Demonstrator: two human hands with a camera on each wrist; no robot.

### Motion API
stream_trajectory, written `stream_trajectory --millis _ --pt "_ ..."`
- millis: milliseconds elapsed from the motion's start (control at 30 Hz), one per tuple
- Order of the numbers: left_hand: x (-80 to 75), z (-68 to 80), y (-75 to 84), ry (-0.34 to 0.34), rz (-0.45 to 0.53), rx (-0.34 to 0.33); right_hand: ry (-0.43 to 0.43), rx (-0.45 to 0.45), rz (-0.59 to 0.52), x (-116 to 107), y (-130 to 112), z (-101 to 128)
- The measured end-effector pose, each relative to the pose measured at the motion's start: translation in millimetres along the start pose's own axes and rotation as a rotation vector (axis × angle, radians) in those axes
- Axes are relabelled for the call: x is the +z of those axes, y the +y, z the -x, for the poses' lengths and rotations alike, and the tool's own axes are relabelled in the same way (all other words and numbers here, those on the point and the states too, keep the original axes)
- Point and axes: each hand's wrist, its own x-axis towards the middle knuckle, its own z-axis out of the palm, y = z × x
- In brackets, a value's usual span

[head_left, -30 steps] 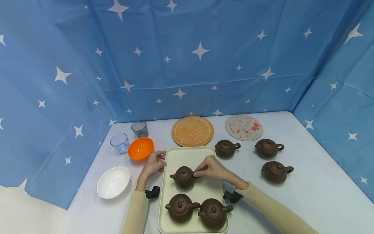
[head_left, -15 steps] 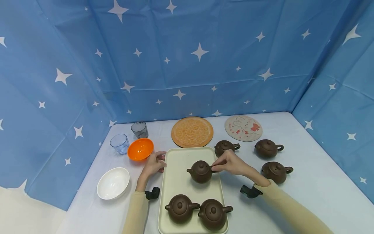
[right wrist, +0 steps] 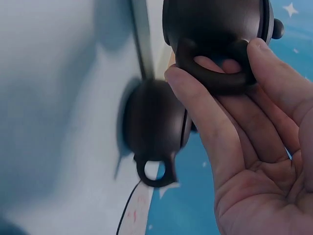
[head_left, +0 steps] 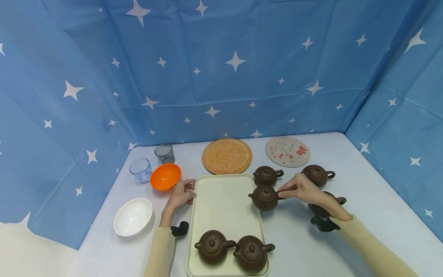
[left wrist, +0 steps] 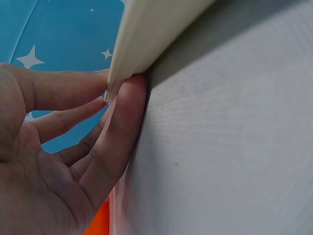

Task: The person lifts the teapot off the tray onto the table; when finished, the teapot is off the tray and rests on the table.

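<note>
My right hand [head_left: 306,189] pinches a dark brown teapot [head_left: 264,198] by its handle, at the right edge of the cream tray [head_left: 225,204]. In the right wrist view, thumb and fingers close round the handle of the lifted teapot [right wrist: 215,24], and a second teapot [right wrist: 155,117] stands beyond it. My left hand [head_left: 180,195] is at the tray's left edge; its wrist view shows thumb and fingers pinching the tray rim [left wrist: 128,58]. Two more brown teapots, one left [head_left: 212,247] and one right [head_left: 251,254], sit at the tray's near end.
Right of the tray stand teapots at the back [head_left: 265,176], far right [head_left: 316,175] and partly behind my right forearm [head_left: 320,209]. An orange bowl [head_left: 165,177], a white bowl [head_left: 133,217] and two glasses [head_left: 140,170] are left. Two round mats [head_left: 227,156] lie along the back.
My right hand has carried the teapot from the middle of the tray rightward to its right edge, close to the back teapot. My left hand has stayed at the tray's left rim.
</note>
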Motion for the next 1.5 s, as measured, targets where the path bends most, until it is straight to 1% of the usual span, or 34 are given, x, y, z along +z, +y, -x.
stream_trajectory --millis 267,500,733,800,900,1033,1133,1500 --pt "1.5 -0.2 -1.1 0.005 -0.003 -0.014 0.006 -0.002 0.057 -9 15 11" --pt "1.2 -0.4 -1.5 0.003 -0.004 -0.011 0.002 0.009 0.052 -10 21 16" --pt "1.1 -0.5 -2.8 0.005 -0.006 -0.008 0.006 0.015 0.049 -8 25 15" --pt "1.3 -0.1 -2.6 0.001 -0.003 -0.008 0.007 0.005 0.048 -7 26 14" --pt "1.4 -0.1 -2.2 0.002 0.000 -0.012 -0.003 0.012 0.044 -6 25 13" --pt "0.9 -0.7 -1.4 0.006 -0.002 -0.010 -0.010 0.047 0.055 -6 25 12" --pt "0.5 -1.0 -0.4 0.006 -0.001 -0.012 -0.007 0.056 0.083 -6 24 12" --pt "0.7 -1.6 -1.4 0.009 -0.002 -0.016 0.013 0.043 0.178 -4 17 12"
